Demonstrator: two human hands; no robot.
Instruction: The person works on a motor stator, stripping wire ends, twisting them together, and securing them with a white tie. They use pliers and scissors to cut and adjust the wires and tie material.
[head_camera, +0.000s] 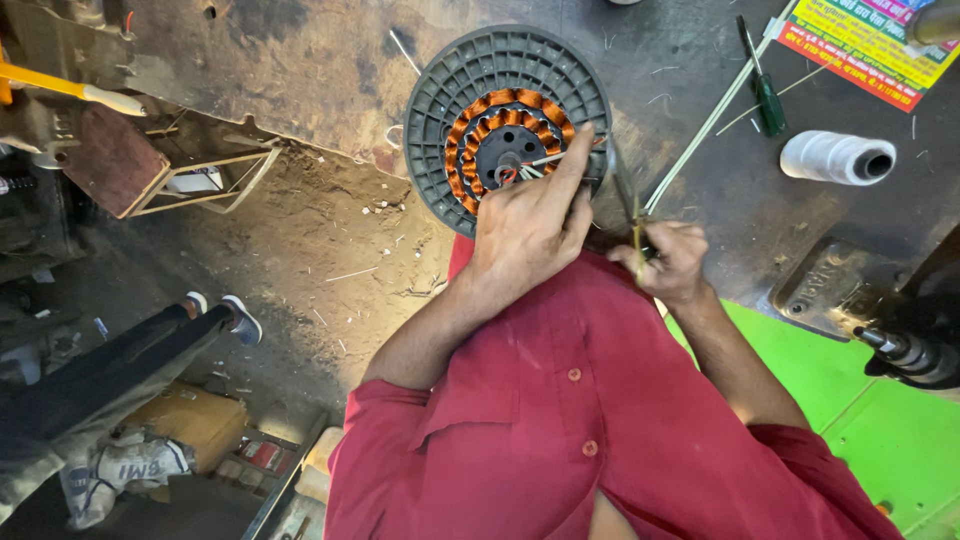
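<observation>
While the left hand (530, 225) pins the round grey motor stator (505, 125) flat at the desk's near edge, fingers pinching its loose lead wires (535, 162) taut, the right hand (672, 262) is closed around a thin tool (634, 215), ready beside them.

At the top right corner of my view I see a printed paper sheet (868, 45) lying flat on the dark workbench, yellow and pink with a red border. Down at the lower left, on the floor, I see a brown cardboard box (190, 420), with a small red-and-white packet (262, 455) just beside it.
</observation>
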